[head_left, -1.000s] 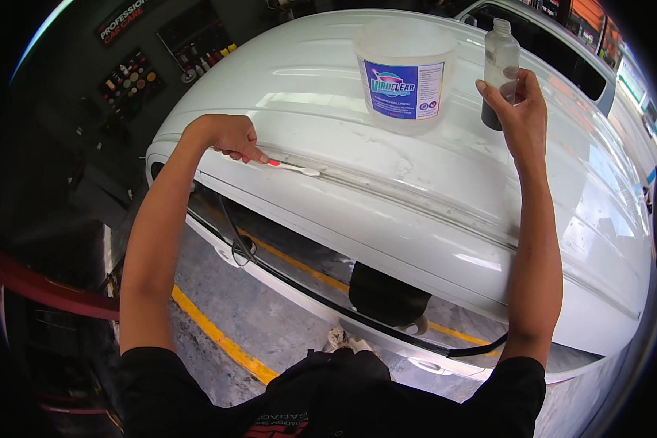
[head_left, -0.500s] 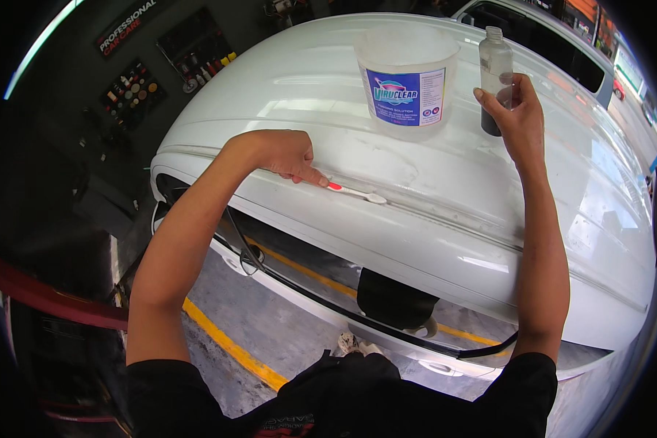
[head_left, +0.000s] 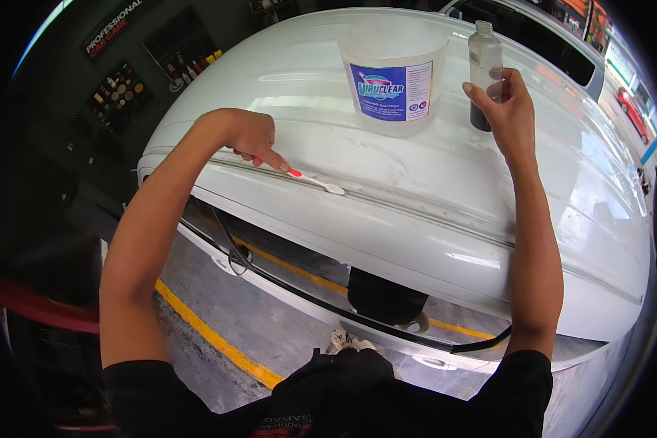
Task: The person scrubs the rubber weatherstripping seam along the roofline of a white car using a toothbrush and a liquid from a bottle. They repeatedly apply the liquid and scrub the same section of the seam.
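Head view: furthest left of the white bucket, which stands on a white vehicle's roof, a rack of small bottles and round pads hangs on a dark wall. Left of the bucket and nearer the person, the left hand has its fingers closed on a toothbrush, one digit stretched along the red part of the handle. The toothbrush lies to the bucket's near left, its white head at the groove that runs along the roof on the bucket's near side. Just right of the bucket, the right hand grips a clear bottle between thumb and fingers, roughly upright, with dark liquid in its lower part; I cannot tell whether its base touches the roof. Well to the bucket's right, a red car stands outside.
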Available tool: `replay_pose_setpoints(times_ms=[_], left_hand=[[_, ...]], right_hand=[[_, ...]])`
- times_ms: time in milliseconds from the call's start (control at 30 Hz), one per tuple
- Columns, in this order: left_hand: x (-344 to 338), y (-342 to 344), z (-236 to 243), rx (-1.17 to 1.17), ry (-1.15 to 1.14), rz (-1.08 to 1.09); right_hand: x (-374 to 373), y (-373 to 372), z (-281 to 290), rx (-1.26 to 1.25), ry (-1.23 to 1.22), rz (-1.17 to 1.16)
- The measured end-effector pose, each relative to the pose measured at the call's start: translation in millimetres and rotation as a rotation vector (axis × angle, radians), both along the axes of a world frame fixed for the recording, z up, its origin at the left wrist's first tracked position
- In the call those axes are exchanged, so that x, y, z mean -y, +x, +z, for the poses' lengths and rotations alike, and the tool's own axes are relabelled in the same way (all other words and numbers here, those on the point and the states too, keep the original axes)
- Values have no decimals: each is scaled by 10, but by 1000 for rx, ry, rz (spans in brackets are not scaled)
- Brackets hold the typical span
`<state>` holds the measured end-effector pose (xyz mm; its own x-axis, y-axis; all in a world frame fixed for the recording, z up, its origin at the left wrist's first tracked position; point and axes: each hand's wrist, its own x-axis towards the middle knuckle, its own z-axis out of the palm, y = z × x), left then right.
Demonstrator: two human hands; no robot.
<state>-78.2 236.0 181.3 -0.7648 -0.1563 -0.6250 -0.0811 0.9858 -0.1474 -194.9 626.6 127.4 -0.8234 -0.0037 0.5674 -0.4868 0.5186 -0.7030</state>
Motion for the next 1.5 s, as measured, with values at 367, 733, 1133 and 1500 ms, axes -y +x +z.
replay_pose_setpoints(times_ms=[367,733,1133,1500], left_hand=[[27,-62,-133,70,105,97],[246,5,-167,108,110,168],[662,-36,-182,127,47,245],[345,-104,-115,109,37,194]], right_hand=[[2,-43,-14,-29,-50,37],[17,-24,-32,-60,-46,21],[-1,-15,27,-48,-69,44],[-22,-36,-15,-78,-72,43]])
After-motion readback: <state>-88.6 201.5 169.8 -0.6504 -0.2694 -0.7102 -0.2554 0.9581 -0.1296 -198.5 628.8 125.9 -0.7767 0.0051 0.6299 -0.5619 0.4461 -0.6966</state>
